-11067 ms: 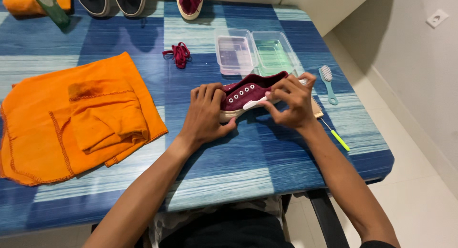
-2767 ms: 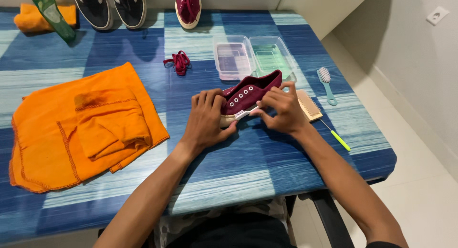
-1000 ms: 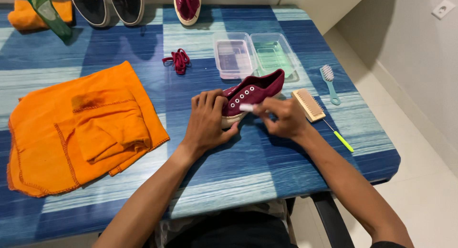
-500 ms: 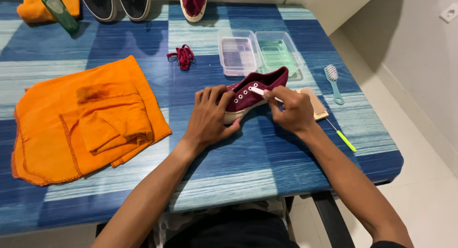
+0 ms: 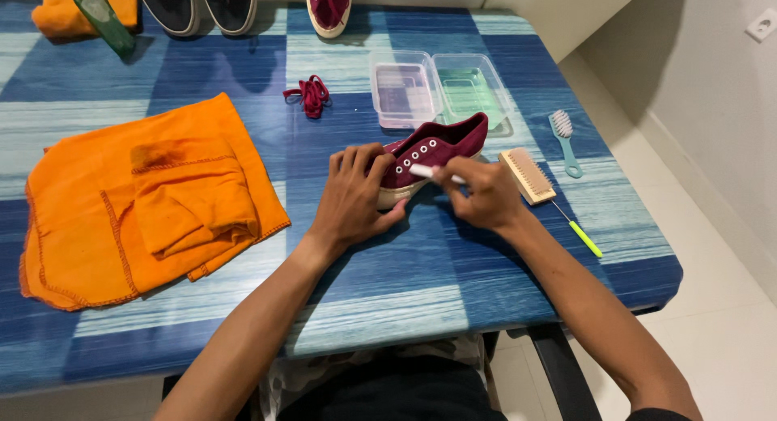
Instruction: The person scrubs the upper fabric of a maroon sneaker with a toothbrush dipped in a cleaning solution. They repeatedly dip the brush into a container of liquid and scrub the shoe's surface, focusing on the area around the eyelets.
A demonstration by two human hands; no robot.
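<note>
Right hand (image 5: 479, 196) now brushes maroon shoe (image 5: 433, 150).

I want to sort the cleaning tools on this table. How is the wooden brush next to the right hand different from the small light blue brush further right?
The wooden brush is a wide rectangular block without a handle; the light blue brush is narrow, with a small head on a handle. The wooden brush lies close beside the right hand; the light blue brush lies apart, nearer the table edge. Both rest untouched.
</note>
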